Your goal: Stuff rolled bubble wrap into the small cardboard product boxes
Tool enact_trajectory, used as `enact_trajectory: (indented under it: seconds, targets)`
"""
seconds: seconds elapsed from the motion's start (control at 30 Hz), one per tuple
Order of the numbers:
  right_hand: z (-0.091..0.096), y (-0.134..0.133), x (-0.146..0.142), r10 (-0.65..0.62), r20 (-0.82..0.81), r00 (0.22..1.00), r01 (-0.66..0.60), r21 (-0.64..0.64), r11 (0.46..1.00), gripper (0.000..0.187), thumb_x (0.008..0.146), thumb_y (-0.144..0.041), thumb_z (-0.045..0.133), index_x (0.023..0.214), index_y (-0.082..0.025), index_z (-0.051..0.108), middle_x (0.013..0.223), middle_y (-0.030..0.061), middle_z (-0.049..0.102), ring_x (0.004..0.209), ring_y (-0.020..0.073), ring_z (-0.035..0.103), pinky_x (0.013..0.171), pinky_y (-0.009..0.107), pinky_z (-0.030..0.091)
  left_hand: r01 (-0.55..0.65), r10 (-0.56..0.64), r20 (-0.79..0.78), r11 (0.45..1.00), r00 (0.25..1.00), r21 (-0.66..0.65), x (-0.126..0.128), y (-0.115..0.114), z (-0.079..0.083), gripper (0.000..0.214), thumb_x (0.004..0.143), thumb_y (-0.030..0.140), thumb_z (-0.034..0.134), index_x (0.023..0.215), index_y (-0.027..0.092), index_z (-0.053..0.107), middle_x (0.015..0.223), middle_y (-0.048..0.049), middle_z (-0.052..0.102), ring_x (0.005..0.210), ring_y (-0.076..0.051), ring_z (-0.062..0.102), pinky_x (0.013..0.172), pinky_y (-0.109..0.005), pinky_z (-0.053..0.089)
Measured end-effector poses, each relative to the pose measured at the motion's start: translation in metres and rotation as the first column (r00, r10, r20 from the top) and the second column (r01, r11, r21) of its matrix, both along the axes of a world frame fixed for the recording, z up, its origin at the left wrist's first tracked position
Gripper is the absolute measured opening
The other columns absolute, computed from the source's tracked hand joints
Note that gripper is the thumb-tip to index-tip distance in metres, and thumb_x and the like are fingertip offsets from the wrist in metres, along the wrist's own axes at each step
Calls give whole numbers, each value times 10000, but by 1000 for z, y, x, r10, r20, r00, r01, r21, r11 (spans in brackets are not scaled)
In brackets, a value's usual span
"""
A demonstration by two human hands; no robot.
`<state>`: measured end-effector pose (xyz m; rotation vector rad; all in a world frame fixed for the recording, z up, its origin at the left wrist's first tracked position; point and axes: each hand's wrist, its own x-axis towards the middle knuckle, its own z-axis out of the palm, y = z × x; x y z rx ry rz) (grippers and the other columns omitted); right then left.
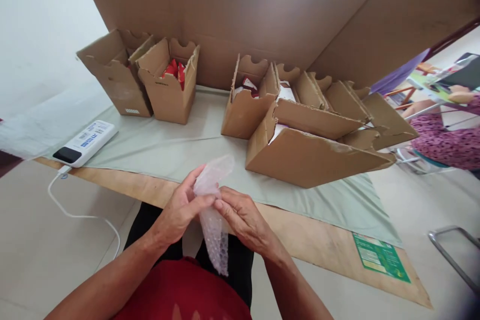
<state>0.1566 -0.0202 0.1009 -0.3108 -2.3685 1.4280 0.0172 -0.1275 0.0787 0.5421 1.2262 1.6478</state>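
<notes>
A piece of clear bubble wrap hangs between my hands, over the table's front edge and above my lap. My left hand is closed on its upper left side, the thumb lying across the front. From the right, my right hand pinches the same plastic, its fingertips close to the left thumb. The top of the wrap stands loose above my fingers, and a bubbled strip dangles below. Whether anything lies inside the folds, I cannot tell.
Cardboard boxes with red packets stand at the back left. More open boxes stand to the right. A white power bank with a cable lies at left. Beyond the cardboard panel, another person's patterned sleeve shows.
</notes>
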Motion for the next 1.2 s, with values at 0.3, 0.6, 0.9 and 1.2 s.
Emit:
enact_trajectory:
  seconds: [0.3, 0.6, 0.9, 1.2]
  targets:
    - [1, 27, -21, -312, -29, 950, 312, 189, 931, 287, 938, -383, 692, 719, -211, 620, 686, -10, 636, 670, 161, 580, 673, 288, 419, -206, 202, 255, 978, 946, -11, -44, -18, -19, 501, 792, 456, 791, 1220, 212, 701, 1221, -111, 715, 1221, -322, 621, 930, -445, 572]
    - [19, 27, -52, 18, 123, 992, -38, 166, 985, 476, 1041, -547, 491, 718, -204, 563, 695, -15, 594, 684, 145, 531, 730, 299, 388, -293, 318, 229, 946, 920, -135, -63, -18, -6, 713, 603, 446, 934, 1210, 163, 687, 1067, -109, 774, 946, -261, 725, 814, -359, 587]
    - [35, 115, -116, -70, 339, 938, -97, 451, 887, 33, 891, -200, 670, 865, -200, 691, 822, 2, 707, 776, 179, 616, 728, 299, 429, -250, 266, 50, 946, 963, -208, -80, -33, -27, 440, 694, 374, 869, 1020, 118, 722, 820, -81, 788, 770, -199, 747, 672, -287, 627]
    - [10, 91, -89, -202, -95, 975, 206, 736, 645, 203, 969, -140, 593, 1146, -174, 685, 1309, 143, 670, 1200, 306, 608, 978, 470, 490, -226, 236, -12, 912, 972, -342, -85, -50, -23, 992, 773, 326, 795, 1574, 112, 252, 854, -74, 773, 758, -257, 781, 601, -309, 642]
